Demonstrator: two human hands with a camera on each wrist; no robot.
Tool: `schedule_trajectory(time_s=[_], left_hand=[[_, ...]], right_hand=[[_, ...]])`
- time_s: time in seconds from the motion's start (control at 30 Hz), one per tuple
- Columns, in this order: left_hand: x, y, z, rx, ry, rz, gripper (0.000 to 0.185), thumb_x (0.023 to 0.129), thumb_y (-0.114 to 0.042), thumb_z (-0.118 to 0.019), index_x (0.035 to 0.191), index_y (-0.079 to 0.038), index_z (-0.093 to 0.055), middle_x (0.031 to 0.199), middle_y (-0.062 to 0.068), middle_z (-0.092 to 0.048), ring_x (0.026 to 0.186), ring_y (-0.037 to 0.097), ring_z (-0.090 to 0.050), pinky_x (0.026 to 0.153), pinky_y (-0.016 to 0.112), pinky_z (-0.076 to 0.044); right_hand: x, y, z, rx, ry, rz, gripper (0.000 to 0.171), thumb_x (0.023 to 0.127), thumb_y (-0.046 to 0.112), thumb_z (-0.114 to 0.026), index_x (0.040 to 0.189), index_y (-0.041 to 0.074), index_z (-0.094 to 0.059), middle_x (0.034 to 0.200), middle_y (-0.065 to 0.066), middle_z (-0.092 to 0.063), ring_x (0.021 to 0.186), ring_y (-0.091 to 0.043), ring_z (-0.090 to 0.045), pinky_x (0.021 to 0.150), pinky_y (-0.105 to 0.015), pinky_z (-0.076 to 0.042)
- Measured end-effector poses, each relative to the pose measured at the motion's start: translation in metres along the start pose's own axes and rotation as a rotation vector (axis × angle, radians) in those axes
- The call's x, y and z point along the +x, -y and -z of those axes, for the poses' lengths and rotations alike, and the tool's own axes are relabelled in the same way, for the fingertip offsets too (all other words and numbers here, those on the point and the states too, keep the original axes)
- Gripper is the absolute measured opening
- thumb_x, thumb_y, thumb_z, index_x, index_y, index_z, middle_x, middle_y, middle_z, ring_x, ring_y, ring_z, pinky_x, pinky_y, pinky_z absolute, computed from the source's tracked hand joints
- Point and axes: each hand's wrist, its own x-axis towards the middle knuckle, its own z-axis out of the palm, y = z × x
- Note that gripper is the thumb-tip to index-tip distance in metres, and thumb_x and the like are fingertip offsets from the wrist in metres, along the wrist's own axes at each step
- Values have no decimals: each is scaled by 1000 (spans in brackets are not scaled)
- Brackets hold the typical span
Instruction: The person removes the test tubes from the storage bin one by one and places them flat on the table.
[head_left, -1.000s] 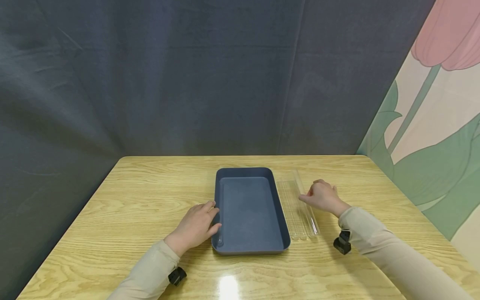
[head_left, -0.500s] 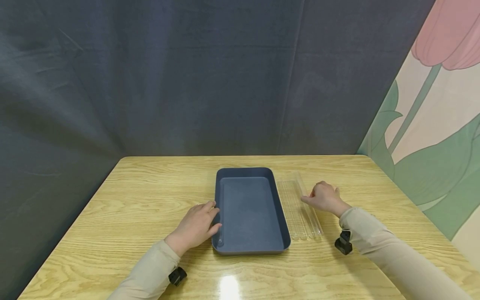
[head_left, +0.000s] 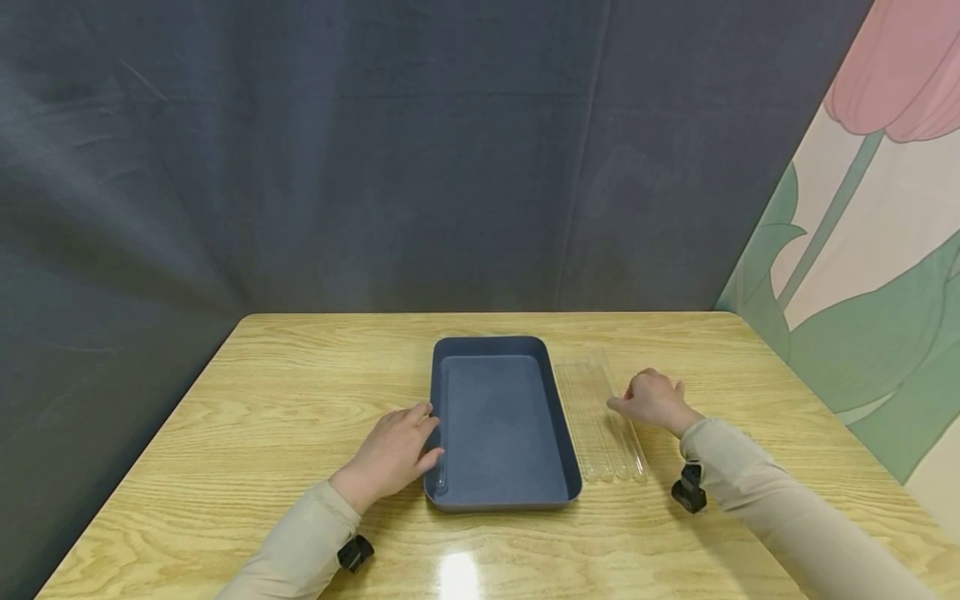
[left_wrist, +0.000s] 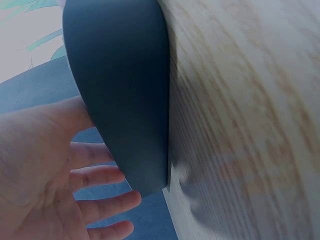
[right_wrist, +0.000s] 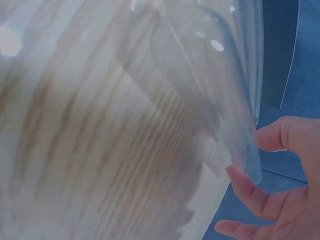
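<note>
While left hand point(head_left: 393, 450) rests flat against tray point(head_left: 498, 492), right hand point(head_left: 654, 400) pinches outermost clear tube point(head_left: 626, 437).

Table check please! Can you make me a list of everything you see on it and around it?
Surface: wooden table, shiny near the front.
Job's things: blue tray; clear tubes lying side by side to its right.
Clutter: nothing seen.
Hands: left hand rests against the tray's left rim; right hand touches the rightmost tube, fingers curled.
Cables: nothing seen.
Surroundings: dark curtain behind; flower picture at right.
</note>
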Motion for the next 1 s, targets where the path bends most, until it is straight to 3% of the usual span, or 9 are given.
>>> schedule_trajectory(time_s=[1.0], left_hand=[[0,-1,0,0,-1,4,45,92,-32,-57,120,3,-59,133,20,-52,120,33,-53,102,47,-43]], right_hand=[[3,-4,-5,-20,32,-32,33,89,29,-55,68,3,-62,108,-28,-56,107,-47,-47,95,-82,-12]])
